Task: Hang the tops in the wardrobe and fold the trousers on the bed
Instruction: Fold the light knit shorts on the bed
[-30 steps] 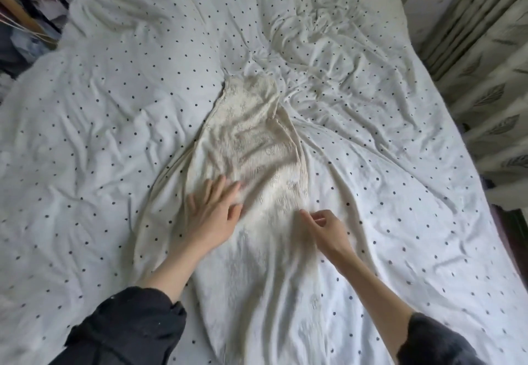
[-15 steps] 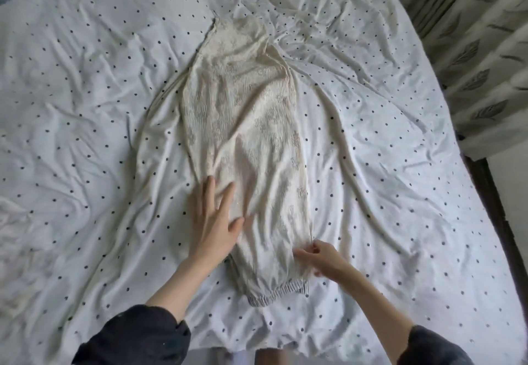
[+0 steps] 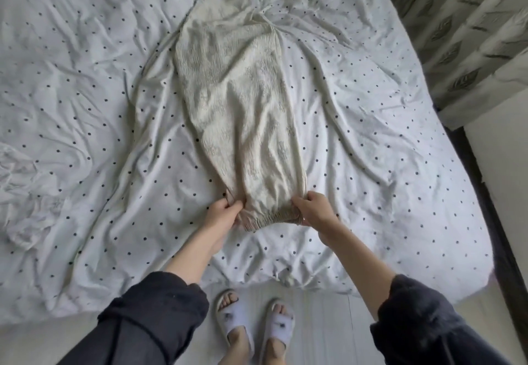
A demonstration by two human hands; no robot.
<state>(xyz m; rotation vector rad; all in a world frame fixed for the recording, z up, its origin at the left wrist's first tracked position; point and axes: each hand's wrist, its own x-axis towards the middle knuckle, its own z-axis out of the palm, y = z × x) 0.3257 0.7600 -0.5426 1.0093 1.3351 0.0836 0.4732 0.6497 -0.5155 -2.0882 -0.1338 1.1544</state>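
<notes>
Cream patterned trousers lie lengthwise down the middle of the bed, folded leg on leg, with the elastic band end nearest me. My left hand pinches the left corner of that band end. My right hand grips the right corner. Between my hands the gathered band sits slightly raised off the white dotted cover. The far end of the trousers narrows toward the top of the view.
The rumpled dotted cover spreads wide on both sides of the trousers. A leaf-patterned curtain hangs at the right, beside the bed's dark edge. My feet in white slippers stand on pale floor at the bed's foot.
My left hand left the flat of the fabric and came down to the band end. My right hand slid to the band's right corner. Both now hold it; the view pulled back.
</notes>
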